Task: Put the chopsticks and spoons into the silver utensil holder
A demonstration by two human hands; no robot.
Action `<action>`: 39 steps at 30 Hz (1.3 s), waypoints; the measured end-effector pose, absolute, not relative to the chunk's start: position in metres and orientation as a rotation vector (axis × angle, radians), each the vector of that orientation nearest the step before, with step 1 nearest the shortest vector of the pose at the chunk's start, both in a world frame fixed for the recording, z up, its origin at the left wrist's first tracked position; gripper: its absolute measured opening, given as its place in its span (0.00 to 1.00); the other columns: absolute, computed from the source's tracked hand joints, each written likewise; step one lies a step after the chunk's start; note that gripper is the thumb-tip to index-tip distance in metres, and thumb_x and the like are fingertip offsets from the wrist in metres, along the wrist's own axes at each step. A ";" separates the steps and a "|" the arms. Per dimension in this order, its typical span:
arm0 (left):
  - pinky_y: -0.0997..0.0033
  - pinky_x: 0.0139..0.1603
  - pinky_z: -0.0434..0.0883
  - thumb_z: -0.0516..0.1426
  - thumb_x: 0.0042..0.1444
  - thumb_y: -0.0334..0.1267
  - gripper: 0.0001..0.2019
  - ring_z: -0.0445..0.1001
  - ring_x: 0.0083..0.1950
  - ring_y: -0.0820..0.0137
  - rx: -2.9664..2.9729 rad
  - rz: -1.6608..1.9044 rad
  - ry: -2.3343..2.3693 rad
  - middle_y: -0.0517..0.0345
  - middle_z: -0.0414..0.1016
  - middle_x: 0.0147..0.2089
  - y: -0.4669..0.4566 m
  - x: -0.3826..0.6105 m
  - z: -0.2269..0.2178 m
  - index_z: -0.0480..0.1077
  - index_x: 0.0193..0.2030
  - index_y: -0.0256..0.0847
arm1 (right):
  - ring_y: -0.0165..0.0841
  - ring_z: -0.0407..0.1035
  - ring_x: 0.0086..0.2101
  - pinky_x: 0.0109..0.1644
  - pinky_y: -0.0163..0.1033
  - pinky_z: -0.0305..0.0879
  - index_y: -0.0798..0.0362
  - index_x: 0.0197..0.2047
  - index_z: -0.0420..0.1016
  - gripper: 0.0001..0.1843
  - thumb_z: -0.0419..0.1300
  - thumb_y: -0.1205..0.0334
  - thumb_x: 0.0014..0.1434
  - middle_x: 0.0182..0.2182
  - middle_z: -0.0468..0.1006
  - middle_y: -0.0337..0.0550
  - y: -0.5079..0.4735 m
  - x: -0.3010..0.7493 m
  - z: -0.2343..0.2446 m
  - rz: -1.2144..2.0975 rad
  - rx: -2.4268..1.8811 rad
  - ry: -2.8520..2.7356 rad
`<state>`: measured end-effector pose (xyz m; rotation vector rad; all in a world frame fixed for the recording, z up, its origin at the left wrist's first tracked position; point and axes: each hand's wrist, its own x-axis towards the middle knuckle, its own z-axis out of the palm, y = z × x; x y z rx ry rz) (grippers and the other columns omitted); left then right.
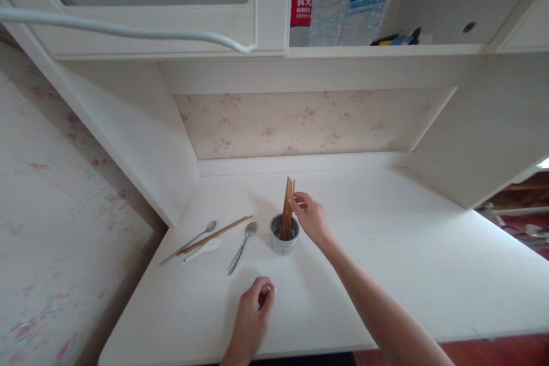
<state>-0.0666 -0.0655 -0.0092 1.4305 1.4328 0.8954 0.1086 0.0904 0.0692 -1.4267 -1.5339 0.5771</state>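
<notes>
Several wooden chopsticks (286, 211) stand upright in a round metal utensil holder (283, 247) with small holes in its side. My right hand (311, 216) comes from the right and pinches the chopsticks near their upper half, above the rim. My left hand (254, 311) rests low in front of the holder with fingers curled in, and nothing shows in it. Left of the holder lies a metal spoon (241, 249). Further left, more chopsticks (214, 235) lie across a long-handled metal spoon (209, 227) and beside a white spoon (205, 250).
Everything stands on a white desk (386, 263) between side panels, with a floral back wall (300, 120). Overhead, a shelf (386, 52) holds plastic bottles (334, 0). A white cable (150, 31) hangs across the upper left.
</notes>
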 end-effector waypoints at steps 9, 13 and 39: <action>0.76 0.28 0.56 0.50 0.60 0.47 0.13 0.59 0.27 0.74 1.437 0.898 1.431 0.65 0.60 0.25 -0.066 -0.066 -0.013 0.66 0.33 0.41 | 0.36 0.73 0.36 0.39 0.41 0.69 0.49 0.45 0.72 0.21 0.53 0.43 0.60 0.38 0.78 0.44 0.079 0.118 0.062 0.717 -1.400 -1.407; 0.76 0.27 0.56 0.50 0.60 0.48 0.13 0.59 0.26 0.74 1.421 0.920 1.409 0.66 0.59 0.24 -0.065 -0.070 -0.011 0.66 0.34 0.41 | 0.37 0.71 0.37 0.38 0.42 0.69 0.50 0.47 0.69 0.22 0.51 0.43 0.60 0.40 0.76 0.47 0.063 0.128 0.043 0.817 -1.341 -1.251; 0.68 0.40 0.66 0.50 0.60 0.37 0.10 0.75 0.42 0.64 2.260 -0.083 2.030 0.49 0.74 0.44 0.087 -0.195 0.018 0.72 0.41 0.41 | 0.44 0.67 0.49 0.52 0.51 0.64 0.46 0.62 0.54 0.43 0.67 0.53 0.46 0.50 0.72 0.47 0.031 0.108 -0.038 0.694 -1.419 -1.609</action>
